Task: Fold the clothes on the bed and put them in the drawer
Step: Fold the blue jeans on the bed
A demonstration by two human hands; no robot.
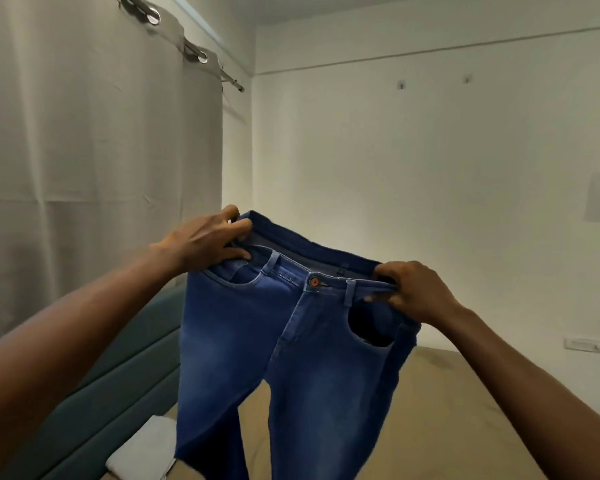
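A pair of blue jeans (284, 348) hangs in the air above the bed (440, 420), front side toward me, with the button fastened. My left hand (205, 242) pinches the waistband at its left end. My right hand (413, 292) grips the waistband at its right end, by the pocket. The two legs hang down and run out of the frame at the bottom. The drawer is not in view.
The bed has a tan sheet and a teal padded headboard (118, 368) at the left. A folded white cloth (146, 452) lies on the bed beside the headboard. A grey curtain (84, 150) covers the left side; a white wall stands behind.
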